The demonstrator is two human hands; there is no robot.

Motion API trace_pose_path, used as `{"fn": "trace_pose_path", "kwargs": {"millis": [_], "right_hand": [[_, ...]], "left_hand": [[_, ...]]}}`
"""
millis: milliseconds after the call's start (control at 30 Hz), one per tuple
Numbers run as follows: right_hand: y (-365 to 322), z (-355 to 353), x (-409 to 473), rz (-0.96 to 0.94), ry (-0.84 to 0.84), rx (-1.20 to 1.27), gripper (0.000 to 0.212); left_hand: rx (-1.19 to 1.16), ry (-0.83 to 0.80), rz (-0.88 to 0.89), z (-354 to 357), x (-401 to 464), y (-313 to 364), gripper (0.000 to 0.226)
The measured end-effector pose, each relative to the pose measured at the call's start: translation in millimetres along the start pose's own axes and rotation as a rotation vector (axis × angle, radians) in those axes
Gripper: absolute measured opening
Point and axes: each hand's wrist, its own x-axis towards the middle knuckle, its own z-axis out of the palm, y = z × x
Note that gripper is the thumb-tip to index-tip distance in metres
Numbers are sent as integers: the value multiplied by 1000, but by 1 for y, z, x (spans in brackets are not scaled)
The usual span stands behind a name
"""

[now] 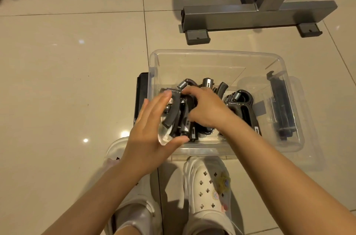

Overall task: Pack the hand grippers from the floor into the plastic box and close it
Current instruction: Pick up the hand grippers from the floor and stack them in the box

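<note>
Past our shoes (208,190), we are settling hand grippers (238,104) inside the plastic box (215,54). Our left hand (148,129) is spreading released fingers; the right hand (204,107) is curling onto one. Springy, stiff steel: gripping the handles seems best.
</note>
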Motion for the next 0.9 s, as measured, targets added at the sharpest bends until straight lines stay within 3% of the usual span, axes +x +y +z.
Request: {"fn": "trace_pose_path", "kwargs": {"millis": [167,367,567,733,900], "right_hand": [[6,6,4,-28,32,-281,63],[11,-2,26,-207,144,-526,58],[11,15,67,-225,38,-949,62],[12,28,72,-201,153,-875,43],[15,20,55,-262,171,-860,38]], "left_hand": [[26,42,-52,-3,-2,-3,82],[125,2,-107,3,-3,-13,76],[162,20,-61,5,-3,-18,65],[164,21,-60,6,-2,-18,64],[142,30,-67,6,-1,-19,63]]}}
